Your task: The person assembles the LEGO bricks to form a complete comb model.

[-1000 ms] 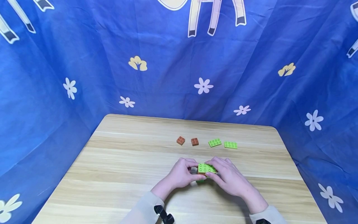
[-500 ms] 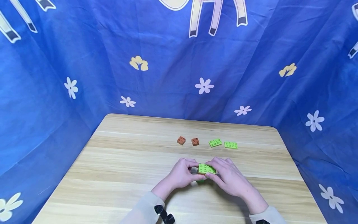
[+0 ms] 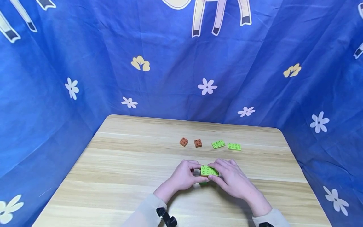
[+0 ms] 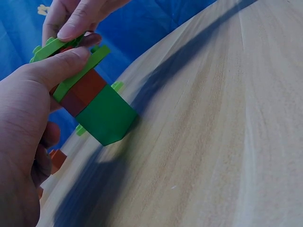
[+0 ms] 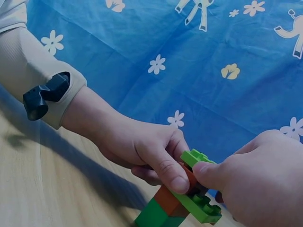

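Observation:
A stack of toy building bricks stands on the wooden table between both hands. Its base is a dark green brick (image 4: 106,116), with brown bricks (image 4: 83,97) above it and a lime green plate (image 4: 87,71) over those. Higher up, a second lime plate (image 3: 208,170) forms the studded top, with brown showing beneath it. My left hand (image 3: 185,176) grips the upper stack, its thumb along the lower plate. From the right, my right hand (image 3: 231,179) pinches the top plate between thumb and fingers. Fingers hide part of the upper layers.
Farther back on the table (image 3: 127,164) lie two brown bricks, a turned one (image 3: 183,142) and a straighter one (image 3: 198,143). Right of them are two lime plates, one slanted (image 3: 218,144) and one level (image 3: 234,146). A blue patterned cloth (image 3: 170,78) hangs around the table.

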Demonstrator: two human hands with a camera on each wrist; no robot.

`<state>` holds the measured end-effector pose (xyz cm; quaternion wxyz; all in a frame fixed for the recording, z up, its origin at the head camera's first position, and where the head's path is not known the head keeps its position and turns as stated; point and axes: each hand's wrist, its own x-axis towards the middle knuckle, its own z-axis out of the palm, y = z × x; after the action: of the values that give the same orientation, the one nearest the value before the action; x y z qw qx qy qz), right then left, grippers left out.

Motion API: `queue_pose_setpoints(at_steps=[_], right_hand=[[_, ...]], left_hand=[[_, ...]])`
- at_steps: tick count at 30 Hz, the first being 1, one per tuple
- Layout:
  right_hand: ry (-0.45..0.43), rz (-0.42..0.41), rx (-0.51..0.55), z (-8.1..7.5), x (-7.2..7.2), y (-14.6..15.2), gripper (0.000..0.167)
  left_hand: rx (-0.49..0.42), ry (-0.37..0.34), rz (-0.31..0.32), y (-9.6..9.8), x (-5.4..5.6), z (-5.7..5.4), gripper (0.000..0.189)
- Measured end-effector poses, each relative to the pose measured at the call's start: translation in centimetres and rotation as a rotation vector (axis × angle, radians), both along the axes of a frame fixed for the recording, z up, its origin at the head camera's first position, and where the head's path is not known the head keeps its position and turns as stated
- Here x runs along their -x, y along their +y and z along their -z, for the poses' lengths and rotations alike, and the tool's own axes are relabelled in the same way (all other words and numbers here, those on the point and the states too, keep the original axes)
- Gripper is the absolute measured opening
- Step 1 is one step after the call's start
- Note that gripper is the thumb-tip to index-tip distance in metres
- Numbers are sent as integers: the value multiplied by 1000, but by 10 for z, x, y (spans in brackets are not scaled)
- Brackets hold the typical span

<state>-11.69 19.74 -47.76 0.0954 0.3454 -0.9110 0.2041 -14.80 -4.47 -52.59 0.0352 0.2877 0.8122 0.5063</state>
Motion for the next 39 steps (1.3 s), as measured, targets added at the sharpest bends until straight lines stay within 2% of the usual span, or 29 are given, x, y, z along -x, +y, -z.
queue_pose_setpoints(at_steps=[16, 20, 27, 32, 39], right_hand=[[28, 23, -60, -3, 0, 3, 38], [33, 22, -58, -2, 0, 3, 38], [48, 13, -47, -2, 1, 1, 37], [62, 10, -35, -1, 1, 1, 39], [25, 3, 3, 1, 3, 2, 39]], left_hand=[[14, 1, -12, 1, 0, 1, 34], [13, 24, -13, 1, -2, 1, 36], [-12, 68, -18, -2, -3, -4, 50], [-48, 90, -23, -2, -3, -10, 45], [-40, 107, -21, -2, -3, -11, 40]])
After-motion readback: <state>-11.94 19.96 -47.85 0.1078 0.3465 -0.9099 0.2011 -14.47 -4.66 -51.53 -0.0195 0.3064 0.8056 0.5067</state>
